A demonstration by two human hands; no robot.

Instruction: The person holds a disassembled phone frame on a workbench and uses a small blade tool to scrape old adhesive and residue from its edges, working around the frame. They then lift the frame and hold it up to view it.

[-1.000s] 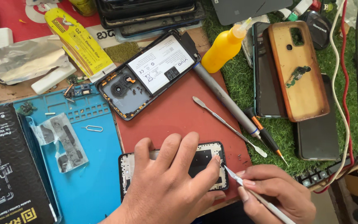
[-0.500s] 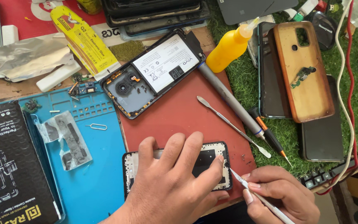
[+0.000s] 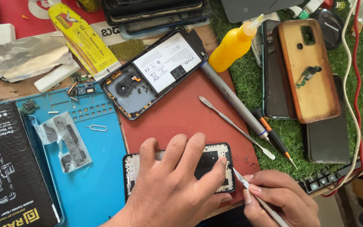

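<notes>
The left hand point(image 3: 171, 189) lay flat over a dismantled phone frame point(image 3: 215, 162) at the near edge of the dark red work mat point(image 3: 185, 120), fingers spread and pressing it down, closed on nothing. The right hand point(image 3: 280, 199) pinched a slim metal pry tool point(image 3: 242, 181) between thumb and fingers, its tip touching the frame's right edge beside the left forefinger.

Farther back on the red mat, an opened phone point(image 3: 156, 71) lay tilted, its white battery and camera housing showing. A long grey screwdriver point(image 3: 236, 103) ran diagonally from that phone towards the right, with a thin metal spudger point(image 3: 236, 126) just beside it and a small orange-collared screwdriver point(image 3: 274, 136) on the green turf mat point(image 3: 248, 80). A yellow squeeze bottle point(image 3: 232, 46) lay near the screwdriver's upper end. To the right, a brown phone cover point(image 3: 311, 71) rested on top of dark phones.

On the left, a blue repair mat point(image 3: 101, 176) carried a clear plastic bag of parts point(image 3: 66, 141) and a SIM ejector pin point(image 3: 96, 128). A black box point(image 3: 9, 168) sat at the desk's left edge, and a yellow packet point(image 3: 85, 38) lay behind.
</notes>
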